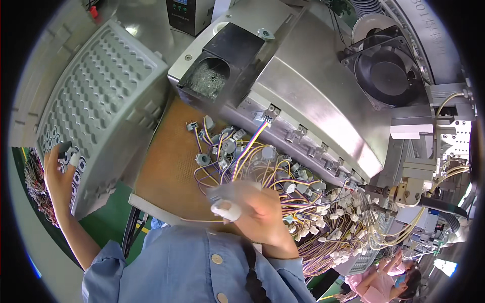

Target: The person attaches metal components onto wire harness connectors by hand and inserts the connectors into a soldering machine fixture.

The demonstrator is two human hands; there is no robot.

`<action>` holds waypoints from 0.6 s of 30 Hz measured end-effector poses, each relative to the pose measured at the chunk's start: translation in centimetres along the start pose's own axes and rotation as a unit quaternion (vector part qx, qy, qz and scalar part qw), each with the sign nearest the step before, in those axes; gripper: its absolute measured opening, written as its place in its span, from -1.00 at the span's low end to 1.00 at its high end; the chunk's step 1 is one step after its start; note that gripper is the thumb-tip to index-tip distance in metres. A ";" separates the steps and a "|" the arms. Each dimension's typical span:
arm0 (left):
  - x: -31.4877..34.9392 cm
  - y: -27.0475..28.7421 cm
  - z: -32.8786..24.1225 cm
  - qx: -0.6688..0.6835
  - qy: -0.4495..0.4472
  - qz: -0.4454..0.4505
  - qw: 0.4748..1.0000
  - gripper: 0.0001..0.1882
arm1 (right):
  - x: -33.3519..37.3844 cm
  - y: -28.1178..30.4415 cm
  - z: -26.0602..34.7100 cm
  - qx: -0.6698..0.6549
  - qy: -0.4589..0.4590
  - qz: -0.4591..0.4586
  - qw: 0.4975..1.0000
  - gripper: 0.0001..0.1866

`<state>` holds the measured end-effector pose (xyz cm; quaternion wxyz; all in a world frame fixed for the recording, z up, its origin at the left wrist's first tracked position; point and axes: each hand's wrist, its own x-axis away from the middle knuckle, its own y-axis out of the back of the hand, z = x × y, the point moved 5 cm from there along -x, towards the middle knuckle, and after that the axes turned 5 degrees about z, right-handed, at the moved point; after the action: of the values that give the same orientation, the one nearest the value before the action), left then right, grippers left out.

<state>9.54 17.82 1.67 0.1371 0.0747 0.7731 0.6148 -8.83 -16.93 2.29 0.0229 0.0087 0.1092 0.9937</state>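
My left hand (59, 174) reaches into a pale grey moulded tray (101, 91) at the left, thumb and forefinger apart over round metal-and-white parts (76, 179). Covers sit on its fingertips, one white and one dark. My right hand (255, 209) is in front of my chest, smeared by motion. Its fingers are curled, with a white cover on the thumb and a grey blur at the forefinger; I cannot make out whether it grips anything. Beyond it, coloured wires (251, 144) run down from a small part in a metal clamp (272, 112) on the machine's front.
Small round motors with wires (227, 146) are heaped on the brown board (174, 141). Bundled wires with white connectors (328, 227) lie at the right. A black box (230, 50) holding clear scraps, a steel housing (308, 91) and a fan (386, 73) stand behind. Another person (384, 280) sits lower right.
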 end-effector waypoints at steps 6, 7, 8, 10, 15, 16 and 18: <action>1.5 -0.4 -12.1 0.523 0.005 0.044 0.851 -0.59 | 0.1 0.2 -0.2 -0.065 -0.056 0.006 0.996 -0.90; 2.0 -1.6 -14.5 0.649 -0.013 0.105 0.754 -0.59 | -0.1 0.1 -0.1 -0.061 -0.047 -0.003 0.997 -0.90; 1.8 -2.6 -17.2 0.626 -0.121 0.148 0.756 -0.60 | -0.2 0.1 0.2 -0.036 -0.030 -0.013 0.999 -0.91; 2.2 -3.5 -20.9 0.600 -0.279 0.206 0.721 -0.64 | -0.1 0.1 0.3 0.000 -0.052 -0.011 0.999 -0.91; 3.6 -4.1 -23.2 0.611 -0.294 0.239 0.695 -0.69 | 0.8 0.7 1.1 0.019 -0.023 0.011 0.999 -0.86; 3.7 -4.6 -23.1 0.656 -0.233 0.285 0.659 -0.67 | 1.0 0.7 1.6 0.020 0.013 0.010 1.000 -0.85; 4.0 -5.0 -22.8 0.656 -0.200 0.311 0.658 -0.66 | 1.1 0.4 1.8 0.018 0.019 0.010 1.000 -0.85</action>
<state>-0.97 -3.39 1.07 0.0046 0.5024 0.8613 -0.0752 -9.93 -16.87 4.11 0.0111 -0.0089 0.1270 0.9918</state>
